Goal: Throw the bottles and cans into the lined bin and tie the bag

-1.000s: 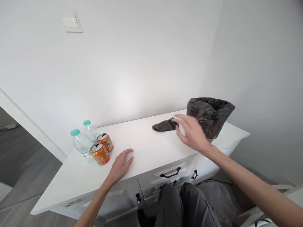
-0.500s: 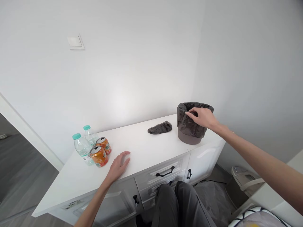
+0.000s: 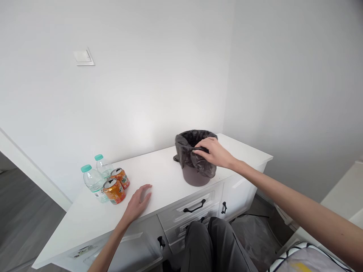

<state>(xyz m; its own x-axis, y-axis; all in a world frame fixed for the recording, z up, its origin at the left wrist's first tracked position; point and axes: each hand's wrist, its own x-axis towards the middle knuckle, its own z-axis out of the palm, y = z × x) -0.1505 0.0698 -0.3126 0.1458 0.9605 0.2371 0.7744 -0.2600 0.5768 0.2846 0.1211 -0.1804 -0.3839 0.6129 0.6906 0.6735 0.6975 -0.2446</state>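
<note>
My right hand (image 3: 212, 152) grips the near rim of a small trash bin (image 3: 196, 176), thumb outside and fingers over the edge. A black plastic bag lines the bin (image 3: 183, 149) and folds down over its outside. Behind the bin's left side, a bit of a crumpled black bag (image 3: 176, 158) shows; the rest is hidden. My left hand (image 3: 138, 202) rests on the white cabinet top with its fingers apart, holding nothing. Left of it stand two orange cans (image 3: 114, 191) with opened tops and two clear bottles (image 3: 93, 180) with teal caps.
The white cabinet (image 3: 159, 170) has drawers with black handles (image 3: 194, 206) along its front. A wall rises behind it, with a light switch (image 3: 84, 57) at upper left. My knees are close to the drawers. A clear plastic sheet (image 3: 252, 234) lies on the floor at right.
My right hand has moved the bin leftward along the cabinet top, and it now covers most of the crumpled black bag. My left hand has stayed in place; the view has shifted slightly.
</note>
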